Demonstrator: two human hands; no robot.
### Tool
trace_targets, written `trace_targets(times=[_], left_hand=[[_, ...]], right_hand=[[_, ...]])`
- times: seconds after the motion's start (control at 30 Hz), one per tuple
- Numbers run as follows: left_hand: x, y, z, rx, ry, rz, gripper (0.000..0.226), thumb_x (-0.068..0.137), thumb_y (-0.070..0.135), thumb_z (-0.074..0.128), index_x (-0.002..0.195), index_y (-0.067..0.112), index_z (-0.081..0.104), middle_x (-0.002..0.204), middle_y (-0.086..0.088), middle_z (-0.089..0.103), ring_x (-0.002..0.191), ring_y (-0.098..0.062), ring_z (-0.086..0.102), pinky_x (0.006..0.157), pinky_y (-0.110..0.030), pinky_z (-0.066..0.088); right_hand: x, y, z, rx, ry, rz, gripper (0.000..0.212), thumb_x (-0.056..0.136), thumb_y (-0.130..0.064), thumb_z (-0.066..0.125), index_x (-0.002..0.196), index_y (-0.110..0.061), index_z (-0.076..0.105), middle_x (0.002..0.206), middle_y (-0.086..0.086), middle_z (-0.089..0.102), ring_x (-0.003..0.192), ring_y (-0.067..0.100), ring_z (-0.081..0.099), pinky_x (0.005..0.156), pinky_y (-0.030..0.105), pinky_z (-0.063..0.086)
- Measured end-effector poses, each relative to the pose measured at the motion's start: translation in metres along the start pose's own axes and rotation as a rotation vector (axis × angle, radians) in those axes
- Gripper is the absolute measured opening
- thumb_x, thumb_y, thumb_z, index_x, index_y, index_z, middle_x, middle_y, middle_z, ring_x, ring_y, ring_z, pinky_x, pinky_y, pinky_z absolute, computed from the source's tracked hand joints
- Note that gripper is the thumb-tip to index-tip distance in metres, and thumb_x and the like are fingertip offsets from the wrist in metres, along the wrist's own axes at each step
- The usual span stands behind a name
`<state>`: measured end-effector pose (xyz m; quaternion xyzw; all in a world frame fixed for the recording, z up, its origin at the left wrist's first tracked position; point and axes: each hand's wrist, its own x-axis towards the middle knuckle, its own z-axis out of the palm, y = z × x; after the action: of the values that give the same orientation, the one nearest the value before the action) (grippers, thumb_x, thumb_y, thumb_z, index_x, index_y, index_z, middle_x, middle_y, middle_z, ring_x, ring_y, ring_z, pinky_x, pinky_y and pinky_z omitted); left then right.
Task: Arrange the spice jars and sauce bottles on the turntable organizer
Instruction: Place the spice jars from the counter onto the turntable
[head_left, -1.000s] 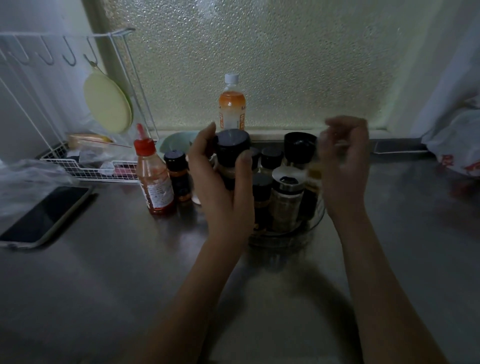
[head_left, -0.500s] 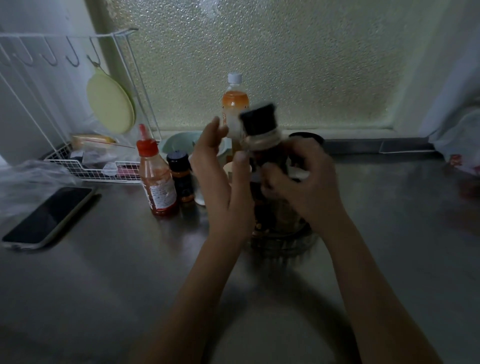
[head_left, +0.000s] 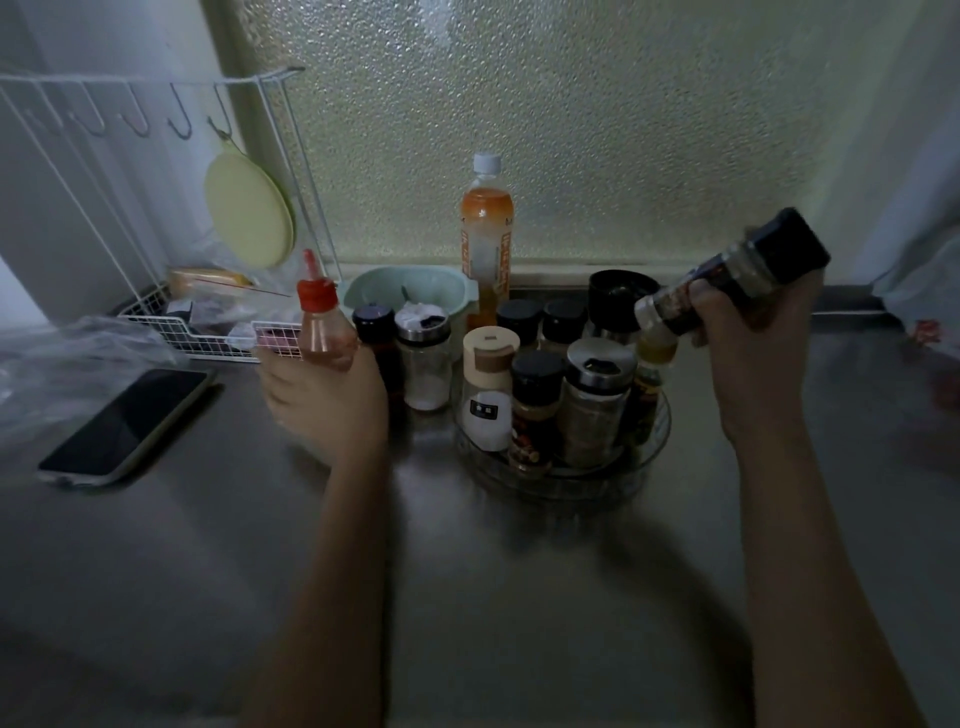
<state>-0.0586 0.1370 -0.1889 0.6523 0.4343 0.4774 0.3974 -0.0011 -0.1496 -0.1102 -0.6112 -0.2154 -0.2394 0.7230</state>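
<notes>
A red-capped sauce bottle (head_left: 323, 327) is showing orange. A white-capped drink bottle (head_left: 486, 244) is glowing orange. A bowl (head_left: 410, 293) is looking mint green, the counter (head_left: 519, 597) grey, the window (head_left: 545, 130) pebbled.

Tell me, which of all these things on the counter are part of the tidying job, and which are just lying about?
Part of the job:
- turntable with jars
- grinder jar in right hand
- red-capped sauce bottle in left hand
- dark bottle and steel-lidded jar beside the turntable

Just lying about:
- phone
- wire rack
- green bowl
- orange drink bottle
</notes>
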Motion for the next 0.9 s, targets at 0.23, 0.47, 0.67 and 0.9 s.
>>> trace_targets(times=[0.23,0.47,0.67,0.9], left_hand=[[-0.013,0.01,-0.012,-0.119,-0.11,-0.031,0.049,0.071,0.015,0.068,0.112,0.0,0.048,0.114,-0.02,0.059,0.105,-0.034,0.057,0.088,-0.042,0.048],[-0.029,0.039,-0.031,-0.221,-0.019,0.064,0.044,0.066,0.034,0.07,0.105,0.019,0.057,0.101,0.0,0.067,0.089,-0.017,0.063,0.079,-0.032,0.052],[-0.057,0.072,-0.043,-0.395,-0.181,0.259,0.034,0.074,0.029,0.074,0.103,0.022,0.058,0.092,0.01,0.067,0.078,0.007,0.062,0.066,-0.007,0.048],[-0.068,0.087,-0.046,-0.579,-0.201,0.359,0.032,0.076,0.024,0.075,0.102,0.019,0.057,0.089,0.012,0.064,0.081,0.001,0.063,0.072,-0.018,0.051]], right_hand=[[-0.006,0.004,0.02,-0.13,-0.123,-0.009,0.04,0.081,-0.024,0.07,0.109,-0.041,0.046,0.101,-0.021,0.059,0.089,-0.012,0.059,0.079,0.011,0.047],[-0.01,0.004,0.03,-0.184,-0.064,-0.067,0.039,0.076,-0.033,0.072,0.104,-0.041,0.046,0.102,-0.021,0.061,0.097,-0.001,0.063,0.087,0.025,0.051],[-0.014,0.005,0.028,-0.325,-0.097,-0.092,0.07,0.082,-0.013,0.07,0.138,-0.017,0.029,0.106,-0.042,0.049,0.1,-0.017,0.053,0.091,0.014,0.046],[-0.014,0.006,0.019,-0.651,-0.194,-0.114,0.043,0.082,-0.042,0.06,0.119,-0.028,0.042,0.097,-0.014,0.057,0.098,0.022,0.063,0.088,0.051,0.049]])
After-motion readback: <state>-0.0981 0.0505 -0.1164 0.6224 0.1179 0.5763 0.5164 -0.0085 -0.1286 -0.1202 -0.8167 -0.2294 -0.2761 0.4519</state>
